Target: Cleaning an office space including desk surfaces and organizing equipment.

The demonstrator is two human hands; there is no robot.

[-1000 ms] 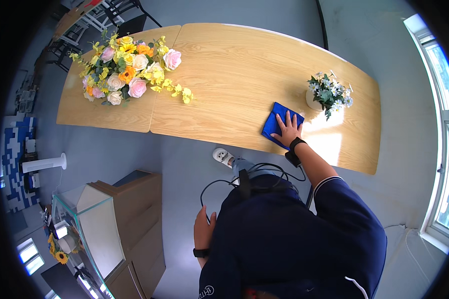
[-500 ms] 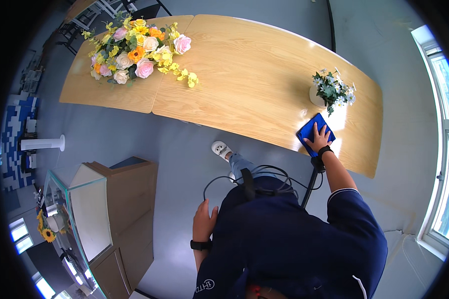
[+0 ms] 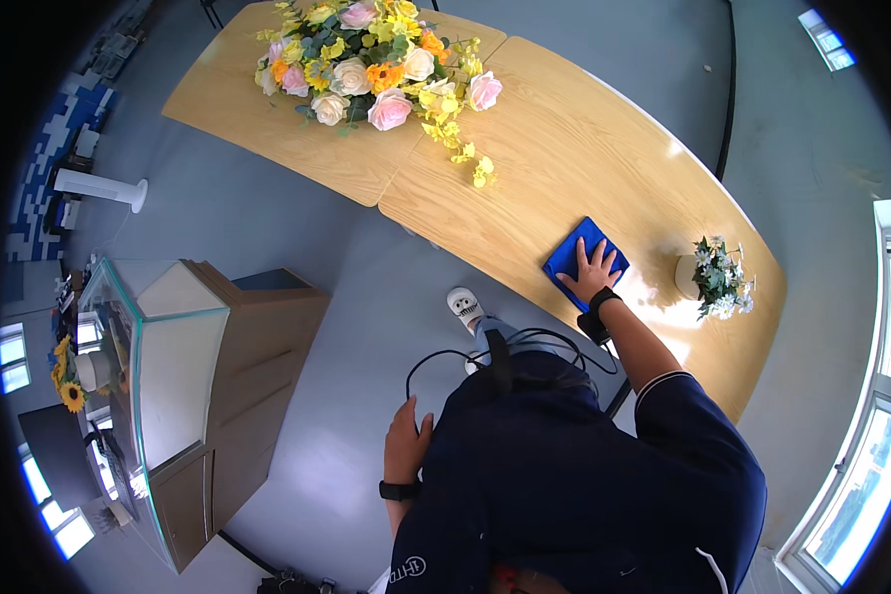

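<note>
My right hand (image 3: 592,273) lies flat with fingers spread on a folded blue cloth (image 3: 565,259). The cloth rests on the light wooden table (image 3: 525,129), close to its near edge. To the right of that hand stands a white pot of small white flowers (image 3: 720,278). My left hand (image 3: 403,443) hangs low beside my body, away from the table. Its fingers are extended and the thumb stands apart, with no object visible in it. A black cable (image 3: 436,353) loops from my waist down to near its fingertips.
A large bouquet of yellow, orange, pink and cream flowers (image 3: 386,74) covers part of the table's left section. Left of me is a brown cabinet (image 3: 257,386) with a glass-edged case. A window (image 3: 851,485) is at the right. My white shoe (image 3: 464,306) is below the table edge.
My right hand and the blue cloth have moved left along the table, farther from the flower pot. My view has turned, shifting the table and bouquet. The left hand stays by my side.
</note>
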